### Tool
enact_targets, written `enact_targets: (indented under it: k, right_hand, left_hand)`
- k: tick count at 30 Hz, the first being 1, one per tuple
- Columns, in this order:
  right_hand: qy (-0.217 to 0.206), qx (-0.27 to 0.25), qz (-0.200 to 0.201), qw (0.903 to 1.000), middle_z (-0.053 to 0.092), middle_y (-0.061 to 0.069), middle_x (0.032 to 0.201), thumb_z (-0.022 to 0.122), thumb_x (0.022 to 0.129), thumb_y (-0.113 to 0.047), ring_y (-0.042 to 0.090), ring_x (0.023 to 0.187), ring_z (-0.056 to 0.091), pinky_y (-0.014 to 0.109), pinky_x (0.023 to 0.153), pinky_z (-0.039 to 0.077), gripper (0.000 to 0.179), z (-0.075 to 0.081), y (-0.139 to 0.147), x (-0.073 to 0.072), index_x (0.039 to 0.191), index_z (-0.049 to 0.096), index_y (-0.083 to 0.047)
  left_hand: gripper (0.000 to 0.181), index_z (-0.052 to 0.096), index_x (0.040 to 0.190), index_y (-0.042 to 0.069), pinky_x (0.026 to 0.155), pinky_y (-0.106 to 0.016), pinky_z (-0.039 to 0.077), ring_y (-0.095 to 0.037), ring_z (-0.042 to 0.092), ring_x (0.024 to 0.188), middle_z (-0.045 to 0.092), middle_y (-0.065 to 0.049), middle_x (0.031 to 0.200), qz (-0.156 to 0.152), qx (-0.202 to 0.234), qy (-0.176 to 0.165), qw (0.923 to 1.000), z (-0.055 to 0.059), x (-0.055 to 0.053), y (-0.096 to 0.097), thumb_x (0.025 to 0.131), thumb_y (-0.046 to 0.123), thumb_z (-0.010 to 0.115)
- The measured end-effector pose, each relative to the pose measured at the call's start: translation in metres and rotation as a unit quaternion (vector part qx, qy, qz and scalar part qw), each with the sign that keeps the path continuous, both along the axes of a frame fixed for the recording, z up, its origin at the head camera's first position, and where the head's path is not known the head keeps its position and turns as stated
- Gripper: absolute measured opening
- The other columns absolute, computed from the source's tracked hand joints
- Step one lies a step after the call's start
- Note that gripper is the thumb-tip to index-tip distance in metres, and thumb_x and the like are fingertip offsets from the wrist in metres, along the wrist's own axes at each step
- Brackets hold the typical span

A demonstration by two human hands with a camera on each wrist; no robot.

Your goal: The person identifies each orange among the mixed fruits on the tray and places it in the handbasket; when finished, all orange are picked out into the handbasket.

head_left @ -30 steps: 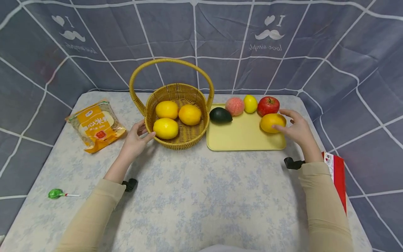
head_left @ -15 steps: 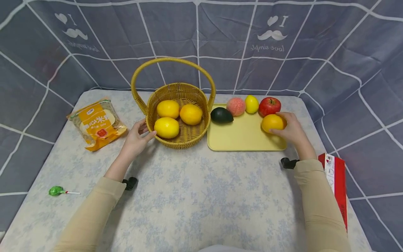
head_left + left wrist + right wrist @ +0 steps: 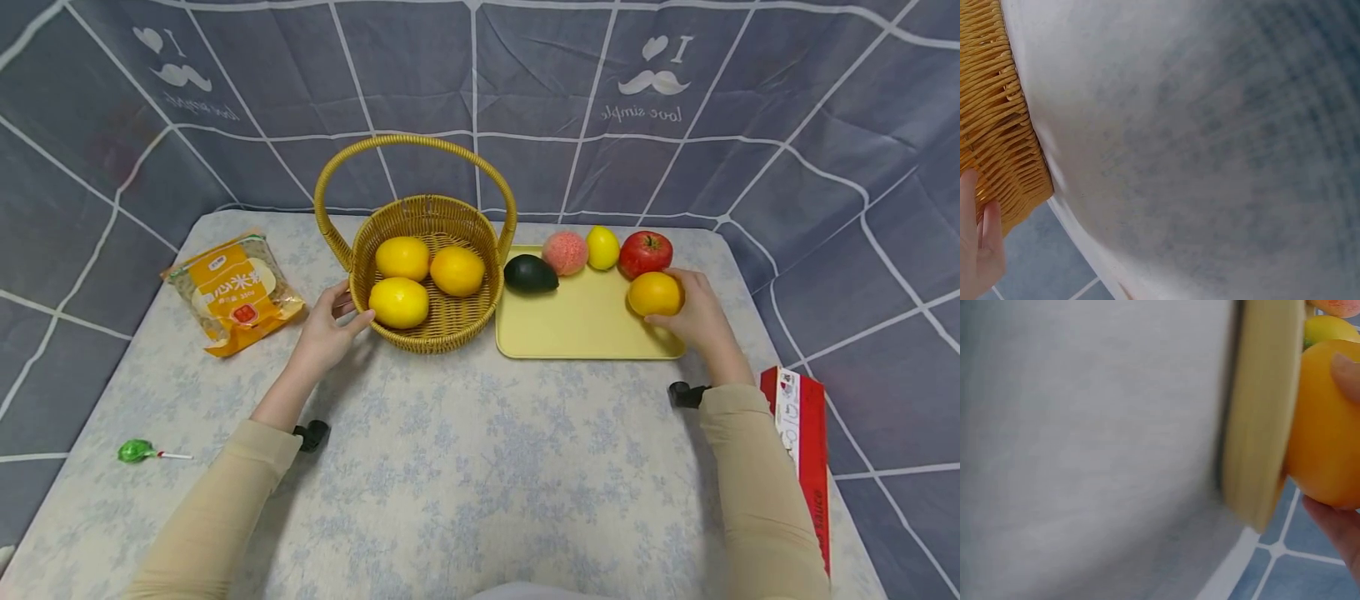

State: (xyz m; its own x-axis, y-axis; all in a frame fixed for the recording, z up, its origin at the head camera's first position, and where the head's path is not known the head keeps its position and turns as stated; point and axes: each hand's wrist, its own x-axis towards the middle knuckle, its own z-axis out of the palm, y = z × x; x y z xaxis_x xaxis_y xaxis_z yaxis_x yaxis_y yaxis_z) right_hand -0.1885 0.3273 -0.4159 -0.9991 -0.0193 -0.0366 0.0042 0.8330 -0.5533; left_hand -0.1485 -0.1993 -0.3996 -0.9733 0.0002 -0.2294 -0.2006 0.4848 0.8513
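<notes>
My right hand point(image 3: 699, 313) holds an orange-yellow, mango-like fruit point(image 3: 652, 293) between thumb and fingers, over the right end of a pale yellow tray point(image 3: 577, 337). In the right wrist view the fruit point(image 3: 1325, 425) is close beside the tray's rim point(image 3: 1266, 412), thumb on one side and a finger on the other. My left hand point(image 3: 324, 333) grips the left side of a wicker basket point(image 3: 442, 337), thumb at the rim and fingers along the outer wall. Three yellow fruits point(image 3: 399, 302) lie inside it. The left wrist view shows fingers point(image 3: 988, 237) against the basket's weave point(image 3: 1007, 144).
Along the tray's back lie a dark green avocado-like fruit point(image 3: 531, 274), a pink fruit point(image 3: 565, 253), a lemon point(image 3: 602, 247) and a red pomegranate-like fruit point(image 3: 645, 253). A food packet point(image 3: 236, 292) and green lollipop point(image 3: 137, 451) lie left; a red box point(image 3: 806, 458) lies right. The basket's tall handle point(image 3: 416, 140) arches up.
My right hand has closed more fully round the orange-yellow fruit, which has turned in the grip and shows a rounder outline. The left hand stays at the basket. The head view shifts slightly.
</notes>
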Motion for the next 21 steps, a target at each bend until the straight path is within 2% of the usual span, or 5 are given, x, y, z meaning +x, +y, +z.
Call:
enact_targets:
  k: [4,11,17,21]
  right_hand:
    - [0.025,0.000,-0.009,0.9997,0.038,0.031,0.138,0.082,0.079,-0.013,0.048,0.125,0.038,0.065,0.110,0.031,0.078,-0.004,0.000,0.002,0.142,0.039,0.006]
    - [0.042,0.006,-0.017,0.9990,0.040,0.031,0.134,0.082,0.079,-0.015,0.047,0.122,0.039,0.065,0.108,0.034,0.076,-0.004,-0.004,0.005,0.138,0.041,0.007]
    - [0.052,-0.012,-0.025,0.9982,0.039,0.030,0.136,0.083,0.079,-0.024,0.046,0.122,0.040,0.065,0.108,0.036,0.082,0.005,-0.015,0.011,0.141,0.039,0.006]
    - [0.066,-0.034,-0.016,0.9971,0.041,0.029,0.136,0.085,0.078,-0.025,0.045,0.123,0.041,0.064,0.107,0.037,0.082,0.014,-0.029,0.013,0.140,0.041,0.005]
  left_hand:
    - [0.077,0.011,0.159,0.008,0.113,-0.054,0.039,-0.039,0.032,0.144,0.031,-0.023,0.156,0.001,0.000,-0.005,1.0000,0.001,0.000,0.000,0.101,0.026,0.058]
    - [0.077,0.011,0.159,0.008,0.112,-0.054,0.039,-0.039,0.033,0.144,0.031,-0.023,0.156,-0.001,0.007,-0.005,1.0000,0.000,0.000,-0.002,0.100,0.024,0.059]
    - [0.079,0.010,0.159,0.007,0.112,-0.054,0.039,-0.039,0.032,0.144,0.031,-0.023,0.156,-0.004,0.010,-0.001,0.9999,0.000,0.000,-0.002,0.100,0.024,0.059]
    - [0.079,0.009,0.159,0.007,0.113,-0.054,0.039,-0.039,0.032,0.144,0.030,-0.023,0.156,-0.006,0.011,0.000,0.9999,0.001,-0.001,-0.003,0.100,0.023,0.059]
